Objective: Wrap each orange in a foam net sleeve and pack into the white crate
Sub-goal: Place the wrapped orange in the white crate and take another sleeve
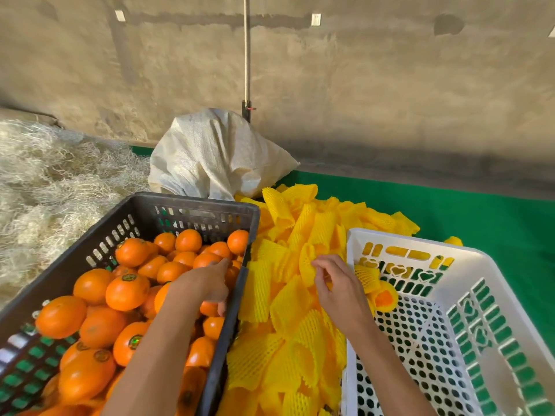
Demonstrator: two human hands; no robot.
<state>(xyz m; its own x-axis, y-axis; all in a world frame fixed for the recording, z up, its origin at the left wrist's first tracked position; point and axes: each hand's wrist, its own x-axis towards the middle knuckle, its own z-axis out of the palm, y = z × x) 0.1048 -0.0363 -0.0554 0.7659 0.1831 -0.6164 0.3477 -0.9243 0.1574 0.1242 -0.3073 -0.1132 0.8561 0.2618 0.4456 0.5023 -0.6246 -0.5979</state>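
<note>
Nothing readable here tbh; the round stickers (129,277) on some oranges (127,291) are too blurry to read.

Loose oranges (126,291) in a dark crate, yellow foam sleeves (288,301) heaped beside the white crate (468,334).

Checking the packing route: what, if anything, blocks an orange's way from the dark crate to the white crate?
The pile of yellow foam net sleeves lies between the dark plastic crate and white plastic crate; the white crate's rim must be cleared too.
</note>
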